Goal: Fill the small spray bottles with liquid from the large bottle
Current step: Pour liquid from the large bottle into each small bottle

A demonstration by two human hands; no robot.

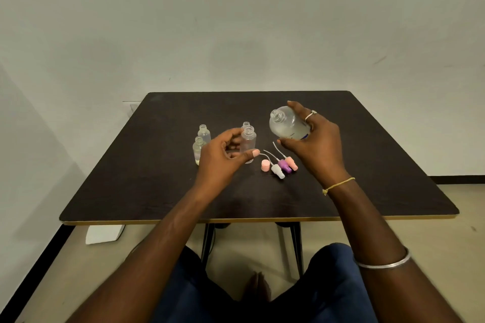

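Note:
My right hand [319,139] grips the large clear bottle [284,124], lifted above the table and tilted with its open mouth pointing left. My left hand [223,155] holds a small clear bottle [248,141] upright between thumb and fingers, its neck uncapped. A second small bottle [246,125] peeks out right behind it. Two more small open bottles [204,132] [198,148] stand to the left, partly hidden by my left hand. Several spray pump heads in pink [265,166], white [277,171], purple [284,164] and peach [291,162] lie on the table between my hands.
The dark square table [367,165] stands against a pale wall, with bare surface at the right and near the front edge. A white object [103,235] lies on the floor under the table's left side. My knees are below the front edge.

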